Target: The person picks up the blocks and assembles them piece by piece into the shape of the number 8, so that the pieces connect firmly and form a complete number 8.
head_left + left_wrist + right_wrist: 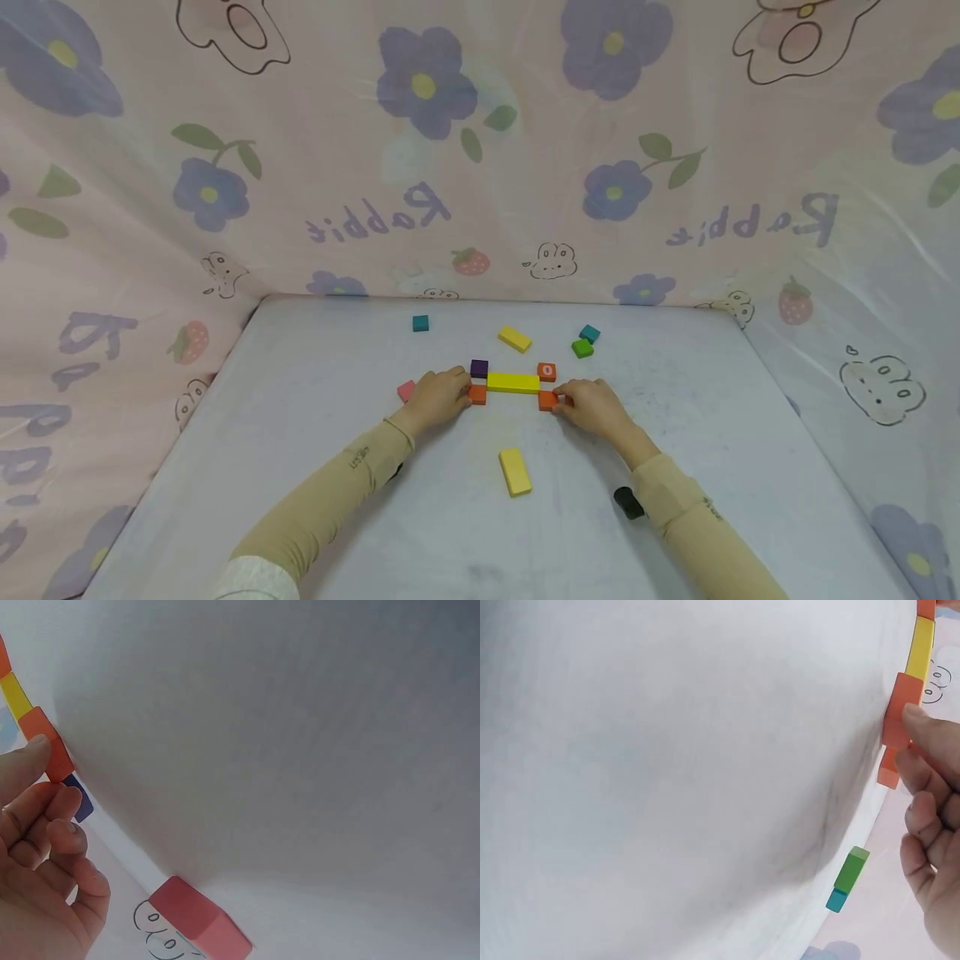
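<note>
A long yellow block (513, 382) lies flat at mid-table. My left hand (463, 393) pinches a small orange block (477, 394) at the bar's left end, just below a purple cube (479, 367). The left wrist view shows the thumb on that orange block (46, 742), with the purple cube (79, 799) behind it. My right hand (561, 402) grips another orange block (547, 400) at the bar's right end, below an orange block marked with a white ring (547, 372). In the right wrist view the thumb presses the gripped orange block (901, 709).
A pink block (406, 390) lies left of my left hand. A second yellow block (514, 472) lies nearer me. Farther back lie a teal cube (420, 323), a yellow block (514, 338), a green cube (582, 348) and another teal cube (589, 333). Flowered cloth walls surround the table (300, 433).
</note>
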A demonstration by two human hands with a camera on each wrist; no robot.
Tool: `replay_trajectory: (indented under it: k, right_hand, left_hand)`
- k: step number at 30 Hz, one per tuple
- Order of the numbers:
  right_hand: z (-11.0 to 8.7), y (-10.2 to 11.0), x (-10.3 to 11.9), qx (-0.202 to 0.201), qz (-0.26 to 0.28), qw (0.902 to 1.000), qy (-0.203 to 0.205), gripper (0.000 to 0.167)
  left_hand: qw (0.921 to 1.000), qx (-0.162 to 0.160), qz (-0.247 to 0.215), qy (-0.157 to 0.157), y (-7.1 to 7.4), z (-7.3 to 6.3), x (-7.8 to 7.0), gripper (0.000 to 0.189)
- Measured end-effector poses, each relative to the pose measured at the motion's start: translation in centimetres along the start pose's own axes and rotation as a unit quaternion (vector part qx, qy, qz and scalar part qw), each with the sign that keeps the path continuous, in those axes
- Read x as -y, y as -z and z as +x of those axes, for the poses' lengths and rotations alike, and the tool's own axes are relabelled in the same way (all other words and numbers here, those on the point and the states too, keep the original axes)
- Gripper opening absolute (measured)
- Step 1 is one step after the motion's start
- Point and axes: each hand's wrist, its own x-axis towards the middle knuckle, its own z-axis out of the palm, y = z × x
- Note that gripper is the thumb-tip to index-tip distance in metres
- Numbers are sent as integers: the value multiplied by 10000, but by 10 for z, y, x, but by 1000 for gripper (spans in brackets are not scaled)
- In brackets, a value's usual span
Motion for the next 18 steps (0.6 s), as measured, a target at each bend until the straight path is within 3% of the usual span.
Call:
replay_trajectory:
  k: [9,18]
  right_hand:
    - [0,0,-1,-110,-533,9983,192,29]
    - [-2,5,-1,-184,-525,9981,262,31]
  left_hand:
    - [9999,106,66,68,-1,2,0,16]
    - [9996,224,73,127,-1,3,0,16]
